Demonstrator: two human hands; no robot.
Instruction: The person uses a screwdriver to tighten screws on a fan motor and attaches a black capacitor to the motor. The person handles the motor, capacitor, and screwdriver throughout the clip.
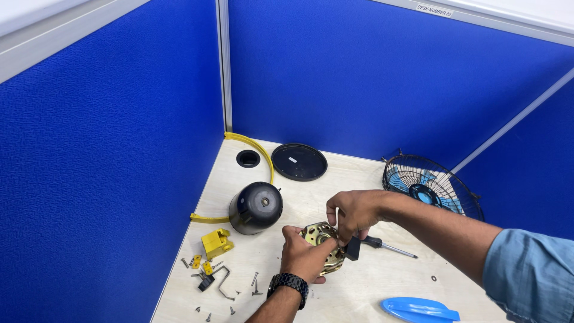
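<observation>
On the tabletop point(359, 179), walled in by blue partitions, a small fan lies in pieces, so the taking-apart looks well advanced. By the right edge stands the wire fan cage point(431, 185) with light blue blades inside it. Near the far corner lies a round black cover plate point(299, 161), flat beside a cable hole. Toward the left edge the black motor housing point(256, 207) lies empty on its side, with a yellow band point(254, 152) curving behind it. A separate blue fan blade point(420, 309) rests at the near edge.

In the middle of the tabletop, toward its near edge, the person works on the brass-coloured fan motor point(323, 242), now bare of its housing. The left hand point(305, 254), with a dark watch at the wrist, has its grip closed around the motor from the near side. The right hand point(353, 212) pinches down at the motor's top, its grip narrow on a small part that cannot be made out; a small black block shows just below its fingers. What remains on the motor is judged to be small fittings or wiring.

A screwdriver point(382, 244) lies just right of the motor, free to pick up. Near the left edge sits a yellow plastic block point(216, 243), with smaller yellow clips, a bent metal bracket point(222, 281) and loose screws point(256, 286) scattered toward the near left corner. Nothing crowds the hands; the screws could easily be knocked or lost.
</observation>
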